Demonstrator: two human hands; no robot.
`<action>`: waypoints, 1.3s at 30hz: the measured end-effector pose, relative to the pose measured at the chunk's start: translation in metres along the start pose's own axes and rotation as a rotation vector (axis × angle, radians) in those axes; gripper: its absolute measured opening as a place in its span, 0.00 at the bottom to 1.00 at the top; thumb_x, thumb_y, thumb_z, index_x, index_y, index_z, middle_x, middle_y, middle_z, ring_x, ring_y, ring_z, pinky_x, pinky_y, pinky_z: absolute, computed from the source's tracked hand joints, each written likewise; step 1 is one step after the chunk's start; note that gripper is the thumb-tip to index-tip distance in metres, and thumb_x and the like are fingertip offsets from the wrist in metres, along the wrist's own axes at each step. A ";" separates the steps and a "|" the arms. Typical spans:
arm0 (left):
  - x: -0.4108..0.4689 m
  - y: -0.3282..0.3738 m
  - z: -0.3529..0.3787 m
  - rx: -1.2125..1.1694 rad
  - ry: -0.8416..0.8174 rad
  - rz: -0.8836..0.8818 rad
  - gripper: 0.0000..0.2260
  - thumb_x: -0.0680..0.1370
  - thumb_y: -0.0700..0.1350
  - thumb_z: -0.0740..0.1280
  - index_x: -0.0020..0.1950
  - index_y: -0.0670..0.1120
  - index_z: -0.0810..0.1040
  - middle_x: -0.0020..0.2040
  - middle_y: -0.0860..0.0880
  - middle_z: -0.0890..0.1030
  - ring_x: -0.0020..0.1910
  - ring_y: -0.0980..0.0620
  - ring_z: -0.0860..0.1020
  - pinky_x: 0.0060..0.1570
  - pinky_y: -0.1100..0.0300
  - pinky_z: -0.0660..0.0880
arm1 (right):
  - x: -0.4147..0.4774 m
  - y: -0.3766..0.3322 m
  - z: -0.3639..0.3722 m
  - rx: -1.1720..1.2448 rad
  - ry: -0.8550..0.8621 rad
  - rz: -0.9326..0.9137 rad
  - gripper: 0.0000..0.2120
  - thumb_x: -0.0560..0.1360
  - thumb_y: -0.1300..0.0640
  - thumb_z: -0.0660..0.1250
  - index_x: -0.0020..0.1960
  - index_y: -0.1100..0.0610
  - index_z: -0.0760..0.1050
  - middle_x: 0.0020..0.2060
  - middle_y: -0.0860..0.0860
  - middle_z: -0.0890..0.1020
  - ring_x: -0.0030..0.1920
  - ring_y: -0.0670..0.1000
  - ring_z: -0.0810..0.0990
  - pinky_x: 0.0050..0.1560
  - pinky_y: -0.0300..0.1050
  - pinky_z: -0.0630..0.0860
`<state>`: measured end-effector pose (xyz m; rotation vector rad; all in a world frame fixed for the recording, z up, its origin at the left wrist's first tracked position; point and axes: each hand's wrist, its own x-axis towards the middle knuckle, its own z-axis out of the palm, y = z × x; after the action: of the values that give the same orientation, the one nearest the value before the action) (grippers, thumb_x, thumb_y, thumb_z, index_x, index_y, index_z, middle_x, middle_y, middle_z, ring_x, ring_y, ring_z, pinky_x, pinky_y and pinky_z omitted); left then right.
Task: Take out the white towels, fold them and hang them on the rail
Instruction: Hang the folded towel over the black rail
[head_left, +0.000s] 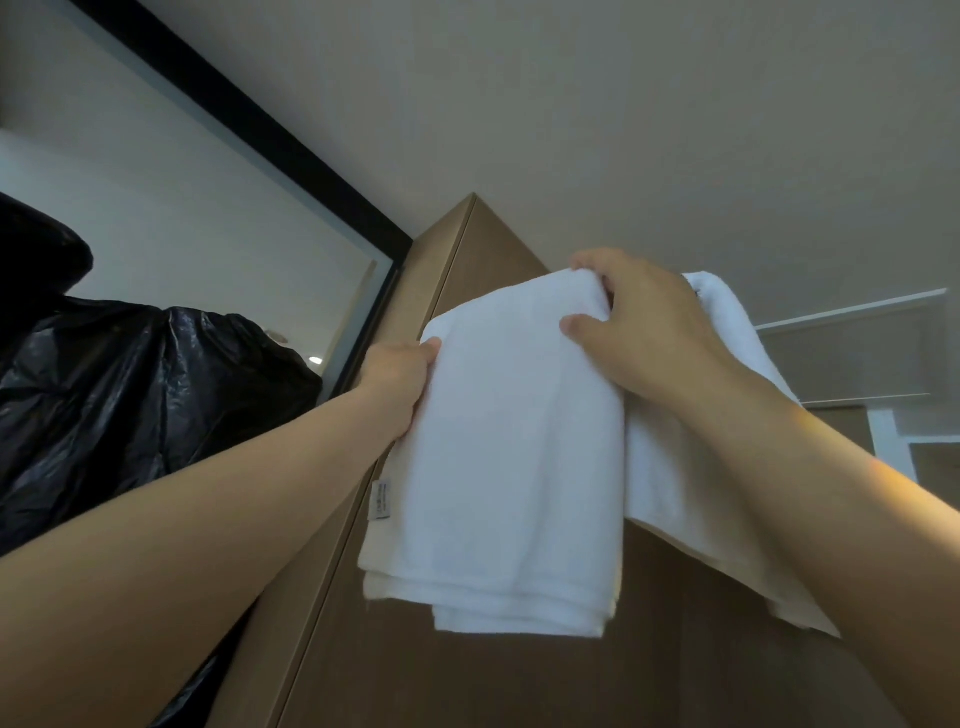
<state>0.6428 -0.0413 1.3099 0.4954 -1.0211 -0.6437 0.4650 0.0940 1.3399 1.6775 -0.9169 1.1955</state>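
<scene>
Head view showed the folded white towel (514, 457) hanging straight ahead of me, between my hands, its long axis running down, folded edge on top and loose hems at the bottom. My left hand (400, 379) gripped its upper left edge, fingers curled behind it. My right hand (649, 338), held higher, pinched the top right corner. Another white towel (670, 478) hung just behind my right wrist. No rail showed.
</scene>
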 end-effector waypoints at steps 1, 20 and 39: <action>0.003 0.004 0.002 0.011 0.023 0.054 0.10 0.77 0.47 0.69 0.45 0.39 0.78 0.45 0.44 0.79 0.44 0.45 0.76 0.52 0.54 0.74 | 0.003 0.000 0.000 -0.013 0.024 -0.014 0.25 0.75 0.56 0.67 0.72 0.51 0.69 0.65 0.50 0.77 0.66 0.53 0.72 0.58 0.43 0.66; 0.002 0.003 0.017 0.347 -0.064 0.074 0.23 0.82 0.55 0.52 0.61 0.39 0.76 0.55 0.41 0.78 0.57 0.41 0.76 0.55 0.56 0.71 | 0.033 -0.006 -0.004 -0.562 -0.212 0.142 0.25 0.78 0.41 0.57 0.65 0.58 0.71 0.62 0.57 0.77 0.62 0.59 0.75 0.61 0.54 0.65; -0.013 -0.026 -0.006 -0.016 -0.179 -0.188 0.17 0.77 0.55 0.68 0.59 0.44 0.79 0.56 0.45 0.83 0.55 0.41 0.80 0.61 0.44 0.75 | -0.021 -0.030 0.007 -0.471 0.044 0.127 0.27 0.76 0.52 0.64 0.70 0.61 0.61 0.60 0.59 0.72 0.58 0.59 0.71 0.48 0.48 0.67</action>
<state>0.6370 -0.0507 1.2822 0.5302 -1.1450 -0.8752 0.4886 0.0999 1.3116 1.2266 -1.1857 0.9955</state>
